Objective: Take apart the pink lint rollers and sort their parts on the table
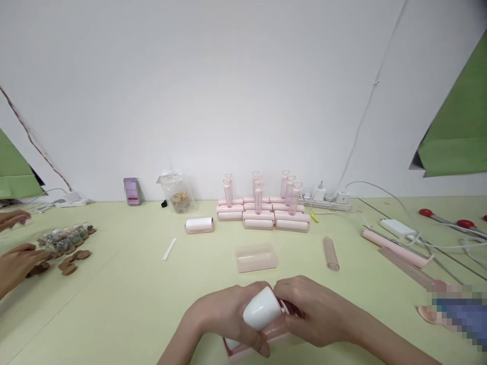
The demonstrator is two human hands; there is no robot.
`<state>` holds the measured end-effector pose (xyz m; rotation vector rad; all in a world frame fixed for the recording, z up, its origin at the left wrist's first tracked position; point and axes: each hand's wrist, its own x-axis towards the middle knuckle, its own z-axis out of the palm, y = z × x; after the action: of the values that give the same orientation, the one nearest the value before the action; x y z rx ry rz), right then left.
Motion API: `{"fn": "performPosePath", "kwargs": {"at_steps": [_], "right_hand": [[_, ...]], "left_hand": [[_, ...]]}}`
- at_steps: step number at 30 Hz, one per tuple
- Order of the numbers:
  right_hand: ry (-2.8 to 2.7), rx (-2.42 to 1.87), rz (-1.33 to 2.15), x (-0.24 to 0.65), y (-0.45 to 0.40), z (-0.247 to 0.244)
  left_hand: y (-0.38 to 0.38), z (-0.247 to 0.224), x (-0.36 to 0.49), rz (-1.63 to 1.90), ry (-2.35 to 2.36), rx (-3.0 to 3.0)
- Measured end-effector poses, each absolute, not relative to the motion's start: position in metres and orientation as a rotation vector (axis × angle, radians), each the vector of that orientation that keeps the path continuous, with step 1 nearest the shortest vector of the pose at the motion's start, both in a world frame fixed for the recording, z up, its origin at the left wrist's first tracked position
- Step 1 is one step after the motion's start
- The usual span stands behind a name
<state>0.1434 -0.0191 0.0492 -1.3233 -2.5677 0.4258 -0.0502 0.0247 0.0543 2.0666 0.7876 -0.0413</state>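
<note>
Near the front edge of the table, my left hand (230,314) is wrapped round a white roll (262,308), which is tilted. My right hand (317,312) is closed at the roll's right end, on a pink part mostly hidden by the fingers. Under both hands lies a pink case (243,353), partly covered. Just beyond them is a translucent pink tray (256,257). A translucent pink tube (331,253) lies to the right of it.
Assembled pink rollers (258,219) stand by the wall, several with heart-topped handles. A white roll in a case (199,224) and a white strip (169,249) lie left. Another person's hand (23,261) is beside glass items (64,239). Cables and a long pink roller (395,247) lie right.
</note>
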Motion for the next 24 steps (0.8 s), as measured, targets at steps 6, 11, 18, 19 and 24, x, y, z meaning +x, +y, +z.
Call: {"fn": "performPosePath", "kwargs": {"at_steps": [6,11,18,19,24], "right_hand": [[-2.511,-1.316,0.523,0.145,-0.02,0.044],[-2.487,-1.461,0.507,0.158,-0.019,0.06],[-2.075,-1.418,1.061,0.167,-0.01,0.058],[-1.967,-1.307,1.192,0.163,-0.009,0.052],[-1.58,-0.955,1.429,0.145,-0.006,0.03]], "left_hand": [[0.022,0.058,-0.049,-0.078,0.752,2.108],[0.023,0.054,-0.047,-0.024,0.812,2.14],[0.017,0.03,-0.032,0.665,0.749,1.784],[0.016,0.024,-0.027,0.803,0.72,1.684],[0.033,0.003,-0.024,1.021,0.616,1.512]]}}
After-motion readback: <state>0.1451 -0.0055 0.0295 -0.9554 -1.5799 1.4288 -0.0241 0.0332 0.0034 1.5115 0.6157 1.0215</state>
